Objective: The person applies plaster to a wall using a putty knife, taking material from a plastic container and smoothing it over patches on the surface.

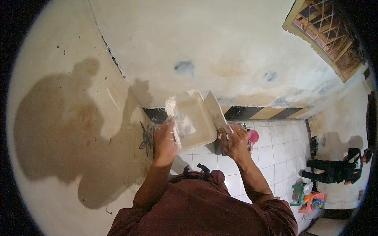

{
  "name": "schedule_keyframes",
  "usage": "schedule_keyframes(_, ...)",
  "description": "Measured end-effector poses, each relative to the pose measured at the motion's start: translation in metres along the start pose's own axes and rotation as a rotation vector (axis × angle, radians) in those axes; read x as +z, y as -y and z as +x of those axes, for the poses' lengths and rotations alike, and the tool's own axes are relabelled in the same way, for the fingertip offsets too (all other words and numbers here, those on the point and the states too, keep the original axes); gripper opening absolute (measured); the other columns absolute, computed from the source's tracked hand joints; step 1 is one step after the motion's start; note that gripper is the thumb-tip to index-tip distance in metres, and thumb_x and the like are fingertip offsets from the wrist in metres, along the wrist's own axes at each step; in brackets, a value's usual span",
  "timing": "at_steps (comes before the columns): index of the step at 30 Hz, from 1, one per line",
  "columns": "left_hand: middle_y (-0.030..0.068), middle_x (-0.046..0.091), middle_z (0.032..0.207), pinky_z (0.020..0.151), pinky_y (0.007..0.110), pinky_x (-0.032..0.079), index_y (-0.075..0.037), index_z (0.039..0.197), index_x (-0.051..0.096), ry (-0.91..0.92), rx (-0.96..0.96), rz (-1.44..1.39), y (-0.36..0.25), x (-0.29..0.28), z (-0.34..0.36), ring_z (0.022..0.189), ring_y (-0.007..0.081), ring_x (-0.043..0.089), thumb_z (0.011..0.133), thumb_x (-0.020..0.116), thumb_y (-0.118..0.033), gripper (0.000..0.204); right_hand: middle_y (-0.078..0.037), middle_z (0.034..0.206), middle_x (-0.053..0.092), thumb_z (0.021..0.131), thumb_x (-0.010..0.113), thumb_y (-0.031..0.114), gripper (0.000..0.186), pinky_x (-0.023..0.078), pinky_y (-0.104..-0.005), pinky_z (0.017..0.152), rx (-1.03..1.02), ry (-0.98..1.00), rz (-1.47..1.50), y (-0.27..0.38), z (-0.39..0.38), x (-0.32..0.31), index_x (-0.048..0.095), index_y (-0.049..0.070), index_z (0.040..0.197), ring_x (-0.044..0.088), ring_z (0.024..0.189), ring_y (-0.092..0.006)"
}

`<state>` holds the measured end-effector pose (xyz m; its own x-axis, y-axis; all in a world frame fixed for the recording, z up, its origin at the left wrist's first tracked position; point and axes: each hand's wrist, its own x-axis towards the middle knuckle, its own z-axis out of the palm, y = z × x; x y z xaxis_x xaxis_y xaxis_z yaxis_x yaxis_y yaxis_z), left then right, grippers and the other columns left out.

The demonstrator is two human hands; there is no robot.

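The head view showed a pale shallow container (pixel 197 128) in the middle of the frame, held up above the floor and tilted. White paste (pixel 171 105) covered its left rim thickly, and some more of it lay inside. The left hand (pixel 165 137) was at the left side of this container, with the fingers closed on the edge (they were a little blurred, so I cannot tell how each finger was placed). At the right side, the right hand (pixel 235 139) held a flat pale plate (pixel 214 108) in a narrow grip, and this plate stood slanted just beside the container's right rim; whether the two touched, I cannot tell. White smears were on the fingers of the right hand.

Below the hands, a dark red shirt (pixel 212 208) filled the lower middle. Just to the right of the right hand appeared a pink round object (pixel 253 136), above white floor tiles (pixel 275 149). Behind the container, a band of dark and tan stripes (pixel 244 113) ran along the foot of a stained wall (pixel 236 43). A large shadow (pixel 59 122) fell at the left. In the upper right was a window with a grille (pixel 327 31); at the right edge, another person (pixel 334 171) in dark clothes, near a green stool (pixel 298 193).
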<state>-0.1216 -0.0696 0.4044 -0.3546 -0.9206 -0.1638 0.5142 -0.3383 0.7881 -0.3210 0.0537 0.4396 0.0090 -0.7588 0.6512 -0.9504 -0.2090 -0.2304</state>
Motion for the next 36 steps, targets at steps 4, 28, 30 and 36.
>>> schedule_keyframes(4, 0.0112, 0.064, 0.108, 0.086, 0.031, 0.049, 0.006, 0.116, 0.059, -0.06, 0.083, -0.048, -0.001, 0.011, 0.003, 0.095, 0.0172, 0.061, 0.094, 0.059, -0.02, 0.035, -0.017, 0.095, 0.065, 0.072, 0.065, 0.001, 0.039, 0.055, -0.0396, 0.069, 0.056, 0.128, 0.006, 0.0, -0.004, 0.005, 0.06, -0.001, 0.111, 0.065, 0.077, -0.0329)
schedule_keyframes(28, 0.0122, 0.063, 0.105, 0.078, 0.043, 0.057, 0.0, 0.112, 0.058, -0.124, -0.07, -0.302, -0.007, 0.009, -0.01, 0.091, 0.0263, 0.065, 0.092, 0.062, -0.024, 0.032, -0.013, 0.084, 0.06, 0.07, 0.061, 0.016, 0.03, 0.055, -0.035, 0.06, -0.346, 0.285, -0.315, -0.028, 0.011, -0.014, 0.059, 0.0, 0.095, 0.064, 0.073, -0.0266)
schedule_keyframes(30, 0.0121, 0.063, 0.106, 0.078, 0.043, 0.057, 0.0, 0.113, 0.058, -0.116, -0.06, -0.295, -0.007, 0.004, -0.009, 0.092, 0.0263, 0.065, 0.091, 0.062, -0.025, 0.033, -0.012, 0.084, 0.06, 0.069, 0.061, 0.016, 0.029, 0.055, -0.035, 0.059, -0.325, 0.299, -0.313, -0.032, 0.006, -0.009, 0.059, 0.0, 0.094, 0.063, 0.072, -0.0263)
schedule_keyframes(36, 0.0118, 0.063, 0.106, 0.081, 0.041, 0.056, 0.0, 0.116, 0.057, -0.074, -0.109, -0.344, -0.01, 0.011, -0.012, 0.094, 0.0255, 0.064, 0.09, 0.063, -0.028, 0.039, -0.012, 0.078, 0.062, 0.075, 0.063, 0.016, 0.018, 0.053, -0.0412, 0.057, -0.299, 0.218, -0.301, -0.069, -0.013, -0.001, 0.061, 0.003, 0.086, 0.064, 0.072, -0.0284)
